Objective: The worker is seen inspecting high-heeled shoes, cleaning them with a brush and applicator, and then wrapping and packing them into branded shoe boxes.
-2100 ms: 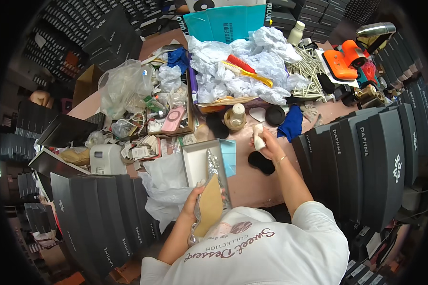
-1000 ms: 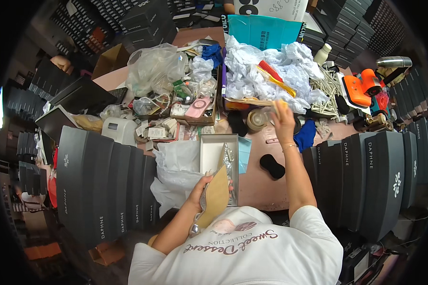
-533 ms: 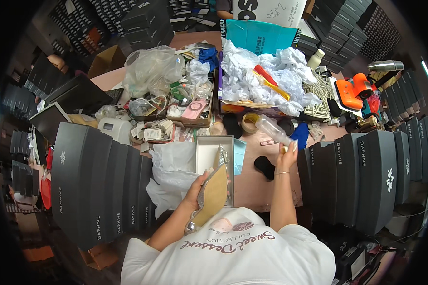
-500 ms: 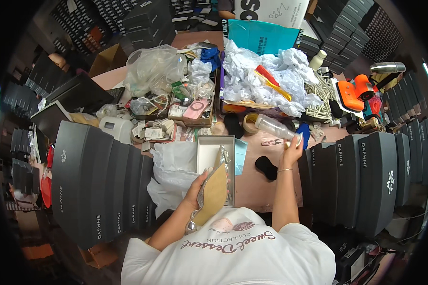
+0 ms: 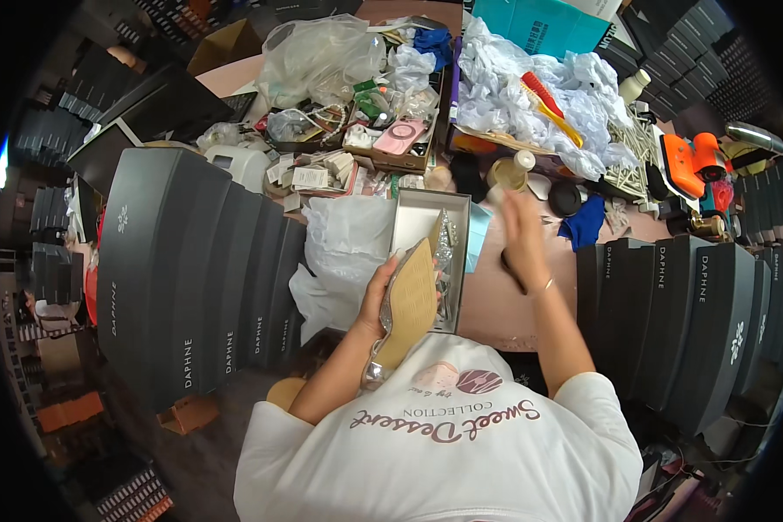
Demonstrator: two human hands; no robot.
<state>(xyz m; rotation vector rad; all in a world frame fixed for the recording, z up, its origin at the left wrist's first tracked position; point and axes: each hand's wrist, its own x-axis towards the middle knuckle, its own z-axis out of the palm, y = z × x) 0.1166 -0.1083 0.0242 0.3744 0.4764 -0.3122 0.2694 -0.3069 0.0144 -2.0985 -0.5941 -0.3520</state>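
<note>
Cluttered table (image 5: 505,313): my left hand (image 5: 376,300) grips the shoe (image 5: 409,304), unboxed; right hand (image 5: 522,239), blurred at 1 o'clock, grip unclear; box (image 5: 413,228) open.

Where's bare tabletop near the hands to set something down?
One bare pink patch of table, bordered by the open grey box on its left and the row of dark boxes on its right; the right hand hovers over it. The left hand holds a tan-soled shoe. Beyond the box it is crowded: white paper, small bottle, bags.
</note>
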